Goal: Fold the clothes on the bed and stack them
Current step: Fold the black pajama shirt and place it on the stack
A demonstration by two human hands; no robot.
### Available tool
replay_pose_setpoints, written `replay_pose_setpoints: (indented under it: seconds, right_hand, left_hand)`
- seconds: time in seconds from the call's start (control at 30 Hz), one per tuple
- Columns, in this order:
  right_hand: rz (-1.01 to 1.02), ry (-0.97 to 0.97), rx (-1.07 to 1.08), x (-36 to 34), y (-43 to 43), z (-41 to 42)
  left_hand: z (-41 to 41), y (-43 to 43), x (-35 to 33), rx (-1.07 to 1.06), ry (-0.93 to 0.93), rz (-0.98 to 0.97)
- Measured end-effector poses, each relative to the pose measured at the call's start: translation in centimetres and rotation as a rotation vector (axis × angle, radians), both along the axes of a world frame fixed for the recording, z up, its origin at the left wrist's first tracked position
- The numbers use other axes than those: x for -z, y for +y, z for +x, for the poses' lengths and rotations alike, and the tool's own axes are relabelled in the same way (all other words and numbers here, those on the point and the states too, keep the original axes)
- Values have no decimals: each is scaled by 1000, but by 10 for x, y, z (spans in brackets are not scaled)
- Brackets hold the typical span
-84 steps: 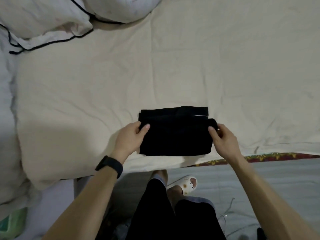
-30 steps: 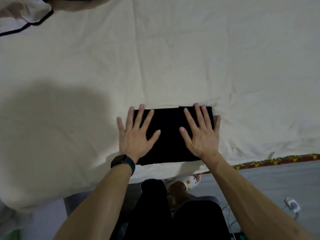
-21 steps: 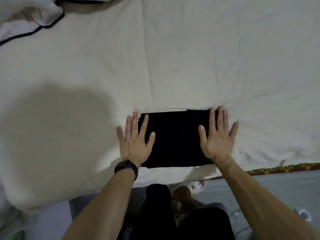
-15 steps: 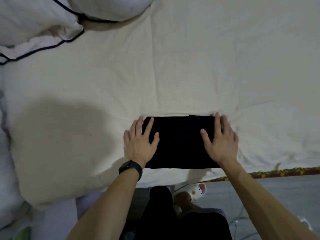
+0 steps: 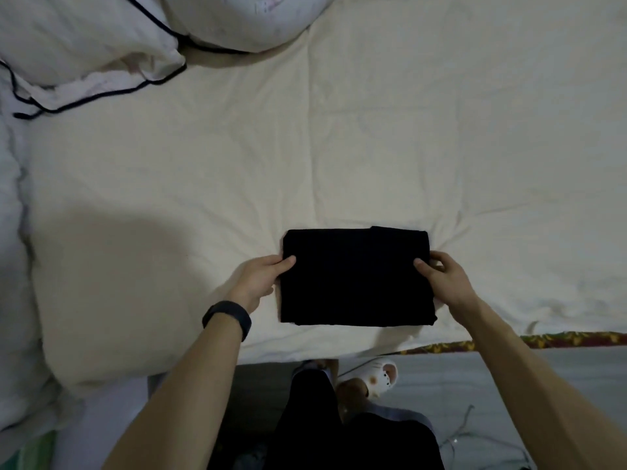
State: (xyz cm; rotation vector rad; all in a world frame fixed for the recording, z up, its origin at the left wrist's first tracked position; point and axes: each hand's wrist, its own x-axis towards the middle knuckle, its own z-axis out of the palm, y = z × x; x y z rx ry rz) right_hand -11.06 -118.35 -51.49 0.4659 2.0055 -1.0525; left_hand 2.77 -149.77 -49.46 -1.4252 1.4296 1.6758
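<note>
A black garment (image 5: 356, 276), folded into a neat rectangle, lies on the cream bed sheet (image 5: 237, 164) close to the bed's near edge. My left hand (image 5: 261, 276) grips its left side, thumb on top and fingers tucked beneath. My right hand (image 5: 444, 279) holds the right side the same way, thumb over the cloth. A black band sits on my left wrist.
White pillows with black piping (image 5: 84, 52) lie at the far left corner of the bed. A patterned mattress edge (image 5: 543, 339) shows at the right. My legs and a white slipper (image 5: 380, 374) stand on the grey floor below, with a cable at the right.
My hands pressed flat on the folded garment a second ago. They have slid outward to its sides, and their fingers now curl round its left and right edges.
</note>
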Motion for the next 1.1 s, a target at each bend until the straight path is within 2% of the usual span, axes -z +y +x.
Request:
replay_pose_setpoints:
  seconds: [0.23, 0.43, 0.73, 0.9, 1.1]
  right_hand:
    - [-185, -117, 60, -6, 15, -2]
    - [-209, -132, 88, -7, 14, 4]
    - [-222, 62, 118, -20, 12, 17]
    - [-280, 162, 137, -69, 27, 21]
    - [-371, 403, 215, -205, 61, -3]
  left_hand:
    - [18, -6, 4, -51, 168, 151]
    - [14, 5, 8, 21, 217, 99]
    - [16, 22, -2, -125, 259, 60]
    - [-1, 24, -51, -60, 357, -5]
    - [-60, 41, -187, 76, 583, -66]
